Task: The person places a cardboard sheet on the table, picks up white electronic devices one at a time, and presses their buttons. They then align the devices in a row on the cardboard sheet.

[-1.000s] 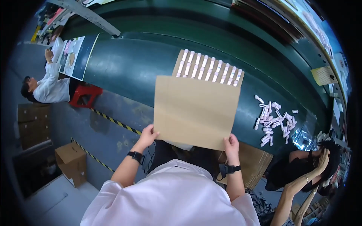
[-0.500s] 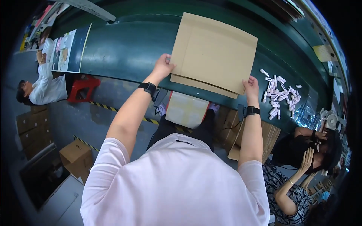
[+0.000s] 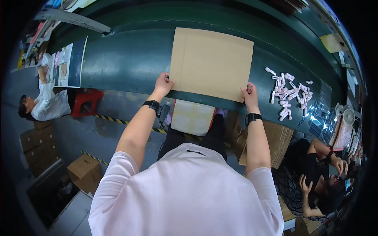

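Note:
A flat brown cardboard sheet (image 3: 212, 65) lies on the green worktable (image 3: 126, 55) in front of me, a crease line running near its left side. My left hand (image 3: 163, 83) grips its near left corner between thumb and fingers. At the near right corner, my right hand (image 3: 251, 96) pinches the edge, thumb on top and fingers curled at the side. Any second layer under the sheet is hidden. To the right of it, several small pale pink pieces with slotted handles (image 3: 291, 92) lie scattered on the table.
Clear plastic bags (image 3: 321, 126) lie on the table at the right, near a small fan (image 3: 348, 117). Co-workers sit at both ends. A red stool (image 3: 87, 103) is at the left. Below the table stand a pale-topped seat (image 3: 193, 118) and folded cardboard (image 3: 271, 143).
The cardboard has come nearer and lies flatter and straighter; the lower layer that stuck out at its near edge no longer shows. Both hands keep their hold. The right-hand co-workers have shifted.

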`<action>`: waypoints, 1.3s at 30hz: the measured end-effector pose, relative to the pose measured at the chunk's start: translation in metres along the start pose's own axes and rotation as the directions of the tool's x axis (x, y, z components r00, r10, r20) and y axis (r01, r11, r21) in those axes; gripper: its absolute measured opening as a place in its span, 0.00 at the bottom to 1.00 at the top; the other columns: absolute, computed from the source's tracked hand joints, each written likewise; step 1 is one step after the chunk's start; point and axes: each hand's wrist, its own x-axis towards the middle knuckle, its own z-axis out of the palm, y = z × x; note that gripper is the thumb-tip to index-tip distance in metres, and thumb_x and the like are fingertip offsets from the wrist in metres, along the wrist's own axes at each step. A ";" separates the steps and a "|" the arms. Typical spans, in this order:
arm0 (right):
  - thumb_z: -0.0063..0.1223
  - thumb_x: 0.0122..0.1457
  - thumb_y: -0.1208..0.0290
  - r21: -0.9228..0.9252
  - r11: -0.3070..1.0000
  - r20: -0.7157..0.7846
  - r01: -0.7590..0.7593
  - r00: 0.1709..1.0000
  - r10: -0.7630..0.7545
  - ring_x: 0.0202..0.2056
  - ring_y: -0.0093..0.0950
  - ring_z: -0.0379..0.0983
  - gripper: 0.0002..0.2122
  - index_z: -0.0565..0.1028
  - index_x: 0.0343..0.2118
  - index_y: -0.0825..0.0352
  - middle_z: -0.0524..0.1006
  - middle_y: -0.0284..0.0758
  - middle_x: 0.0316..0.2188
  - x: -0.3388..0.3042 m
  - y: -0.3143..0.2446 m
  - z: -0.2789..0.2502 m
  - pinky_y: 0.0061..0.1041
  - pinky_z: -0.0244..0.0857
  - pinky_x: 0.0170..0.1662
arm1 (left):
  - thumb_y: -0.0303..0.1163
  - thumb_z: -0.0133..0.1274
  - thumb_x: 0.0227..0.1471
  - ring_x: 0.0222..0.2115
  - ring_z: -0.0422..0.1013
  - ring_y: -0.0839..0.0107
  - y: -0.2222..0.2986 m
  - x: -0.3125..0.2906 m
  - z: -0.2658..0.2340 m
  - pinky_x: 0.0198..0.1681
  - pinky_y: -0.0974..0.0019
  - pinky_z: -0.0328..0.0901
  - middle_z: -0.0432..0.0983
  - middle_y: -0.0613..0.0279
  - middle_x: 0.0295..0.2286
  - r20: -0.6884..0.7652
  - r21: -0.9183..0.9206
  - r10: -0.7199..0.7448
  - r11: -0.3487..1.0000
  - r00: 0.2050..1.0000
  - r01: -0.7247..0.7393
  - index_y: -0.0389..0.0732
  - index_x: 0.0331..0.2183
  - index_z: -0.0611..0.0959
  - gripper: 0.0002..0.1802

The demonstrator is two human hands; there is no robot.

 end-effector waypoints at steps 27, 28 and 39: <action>0.60 0.54 0.66 -0.079 0.997 -0.198 -0.010 0.980 -0.005 0.37 0.27 0.72 0.21 0.71 0.49 0.67 0.75 0.36 0.36 0.002 0.014 0.005 0.27 0.68 0.43 | 0.27 0.57 0.51 0.29 0.68 0.72 -0.107 0.015 -0.040 0.33 0.66 0.66 0.71 0.61 0.31 -0.093 0.030 0.057 0.998 0.994 -0.055 0.38 0.42 0.71 0.16; 0.59 0.54 0.65 -0.070 0.998 -0.206 0.001 0.978 -0.015 0.38 0.29 0.73 0.20 0.72 0.49 0.67 0.76 0.37 0.36 0.003 0.016 0.005 0.28 0.68 0.44 | 0.28 0.58 0.50 0.32 0.70 0.68 -0.107 0.018 -0.048 0.37 0.62 0.67 0.71 0.59 0.32 -0.091 0.163 0.147 0.978 0.985 -0.131 0.37 0.42 0.71 0.18; 0.53 0.59 0.66 0.061 0.998 -0.178 0.021 0.984 -0.010 0.39 0.31 0.75 0.15 0.73 0.47 0.67 0.78 0.39 0.37 0.004 0.008 0.005 0.29 0.68 0.45 | 0.54 0.73 0.29 0.59 0.52 0.37 -0.104 0.032 -0.114 0.61 0.46 0.52 0.45 0.28 0.59 -0.289 0.737 -0.282 0.544 0.915 0.401 0.35 0.63 0.44 0.73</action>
